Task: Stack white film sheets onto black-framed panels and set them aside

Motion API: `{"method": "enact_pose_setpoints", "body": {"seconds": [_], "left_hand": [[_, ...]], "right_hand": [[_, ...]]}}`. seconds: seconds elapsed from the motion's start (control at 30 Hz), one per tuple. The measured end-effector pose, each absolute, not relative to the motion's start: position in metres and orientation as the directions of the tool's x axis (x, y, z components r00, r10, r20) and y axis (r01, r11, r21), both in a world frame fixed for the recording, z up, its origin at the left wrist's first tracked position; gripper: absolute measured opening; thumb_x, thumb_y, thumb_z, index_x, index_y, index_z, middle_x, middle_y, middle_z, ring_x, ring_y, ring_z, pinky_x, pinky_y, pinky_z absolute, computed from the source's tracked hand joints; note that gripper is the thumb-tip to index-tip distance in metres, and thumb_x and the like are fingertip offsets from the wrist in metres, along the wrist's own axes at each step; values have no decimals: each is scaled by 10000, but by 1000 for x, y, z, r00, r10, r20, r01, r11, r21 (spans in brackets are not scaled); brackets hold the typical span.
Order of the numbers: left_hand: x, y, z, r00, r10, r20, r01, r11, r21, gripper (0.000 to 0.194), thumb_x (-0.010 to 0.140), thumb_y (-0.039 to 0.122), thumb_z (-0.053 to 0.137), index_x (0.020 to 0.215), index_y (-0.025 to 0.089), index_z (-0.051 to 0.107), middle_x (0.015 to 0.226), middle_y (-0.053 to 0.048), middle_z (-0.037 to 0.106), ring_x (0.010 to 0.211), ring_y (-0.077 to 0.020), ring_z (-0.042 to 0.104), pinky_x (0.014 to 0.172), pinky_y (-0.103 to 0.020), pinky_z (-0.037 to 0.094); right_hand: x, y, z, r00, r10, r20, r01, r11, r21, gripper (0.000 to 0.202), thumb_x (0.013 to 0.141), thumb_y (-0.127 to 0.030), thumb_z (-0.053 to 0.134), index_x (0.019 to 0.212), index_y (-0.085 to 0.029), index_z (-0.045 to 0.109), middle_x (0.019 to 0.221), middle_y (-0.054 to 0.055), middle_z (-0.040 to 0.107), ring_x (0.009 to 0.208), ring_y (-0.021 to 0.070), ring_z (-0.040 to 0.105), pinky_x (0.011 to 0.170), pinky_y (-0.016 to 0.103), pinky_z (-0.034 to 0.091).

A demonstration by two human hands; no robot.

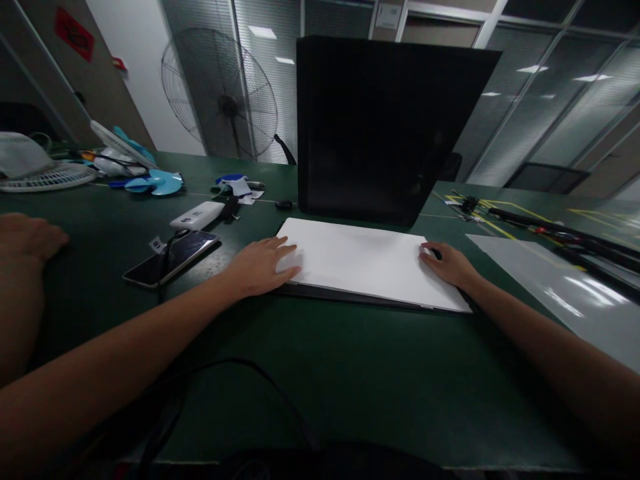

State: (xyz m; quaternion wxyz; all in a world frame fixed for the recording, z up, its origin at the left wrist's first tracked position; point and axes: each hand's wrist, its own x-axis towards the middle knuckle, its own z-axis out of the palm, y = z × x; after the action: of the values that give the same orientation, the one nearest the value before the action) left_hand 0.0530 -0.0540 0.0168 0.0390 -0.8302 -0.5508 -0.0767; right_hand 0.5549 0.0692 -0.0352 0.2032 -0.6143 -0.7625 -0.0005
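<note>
Two hands are lying on a white sheet (367, 263) that is resting flat on a thin dark board (350, 297) at the middle of the green table (320, 373). At the sheet's nine o'clock edge the left hand (263, 267) is spreading palm down, fingers loosely open, holding nothing, its fingertips (290, 257) overlapping the paper. At three o'clock the right hand (447, 263) is pressing on the opposite edge, fingers curled slightly and close together, gripping nothing that can be seen. Both forearms are reaching in from six o'clock, bare and nearly straight.

At twelve o'clock from the sheet a tall black panel (380, 127) is standing upright, just behind the paper. Toward ten o'clock a phone (173, 257) is lying face up beside a white power bank (197, 217), with a cable running from them. Further out at ten o'clock blue fan blades (155, 182) and a white fan grille (47, 177) are sitting on the table. Another person's hand (27, 237) is resting at the far nine o'clock edge. A glossy sheet (565, 290) is lying at three o'clock, well apart.
</note>
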Motion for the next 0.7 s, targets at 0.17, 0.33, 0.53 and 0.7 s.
{"method": "enact_pose_setpoints", "body": {"seconds": [0.17, 0.33, 0.53, 0.7], "left_hand": [[56, -57, 21, 591, 800, 100, 803, -595, 14, 668, 994, 634, 523, 1557, 273, 518, 1679, -92, 414, 1541, -311, 399, 1254, -504, 311], [59, -61, 26, 664, 732, 152, 738, -674, 28, 504, 986, 522, 616, 1446, 317, 638, 1601, -63, 534, 1463, -310, 509, 1211, -515, 393], [59, -62, 29, 698, 690, 192, 703, -711, -6, 345, 1001, 410, 630, 1308, 292, 732, 1457, -68, 673, 1321, -277, 635, 1100, -472, 514], [60, -61, 23, 750, 629, 203, 652, -755, -71, 318, 1034, 326, 530, 1241, 270, 764, 1276, -62, 775, 1180, -246, 716, 995, -412, 564]], "right_hand": [[554, 69, -35, -176, 933, 313, 931, 262, -255, 564, 935, -540, 468, 1309, -194, 710, 1392, 131, 654, 1250, 363, 628, 1123, 517, 476], [554, 69, -35, -169, 935, 311, 931, 255, -262, 550, 931, -536, 479, 1298, -201, 716, 1389, 135, 653, 1246, 373, 631, 1107, 539, 483], [554, 69, -35, -172, 936, 307, 930, 257, -262, 543, 938, -532, 473, 1307, -210, 706, 1401, 133, 645, 1270, 357, 616, 1137, 519, 464], [554, 69, -36, -180, 935, 307, 929, 264, -258, 539, 943, -531, 464, 1299, -204, 702, 1400, 135, 643, 1270, 347, 614, 1137, 507, 461]]}}
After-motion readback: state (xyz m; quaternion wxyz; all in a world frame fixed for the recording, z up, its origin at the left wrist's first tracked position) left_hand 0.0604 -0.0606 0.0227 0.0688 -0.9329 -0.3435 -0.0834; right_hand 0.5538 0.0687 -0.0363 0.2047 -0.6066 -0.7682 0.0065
